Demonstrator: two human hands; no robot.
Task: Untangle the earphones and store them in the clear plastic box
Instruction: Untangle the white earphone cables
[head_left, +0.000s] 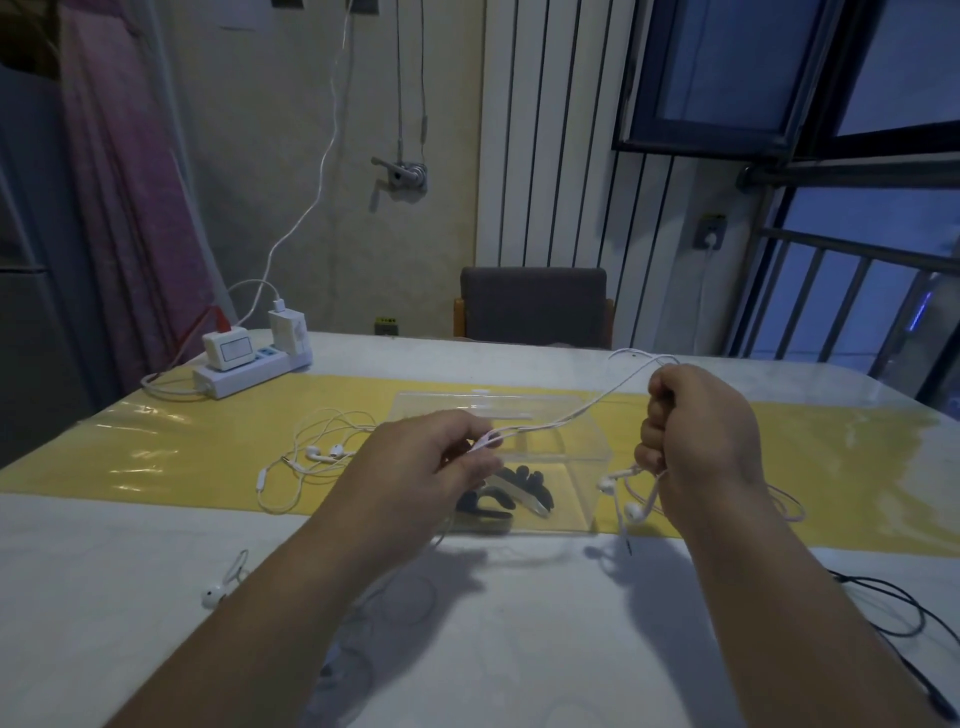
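White earphone cord spans both: left grip pinches it, right grip clenches it.

A white earphone cord stretches taut above the clear plastic box, buds dangling at the box's right. Another white set lies tangled left of it.

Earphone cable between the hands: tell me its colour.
White. The earphone cable shows best in the head view.
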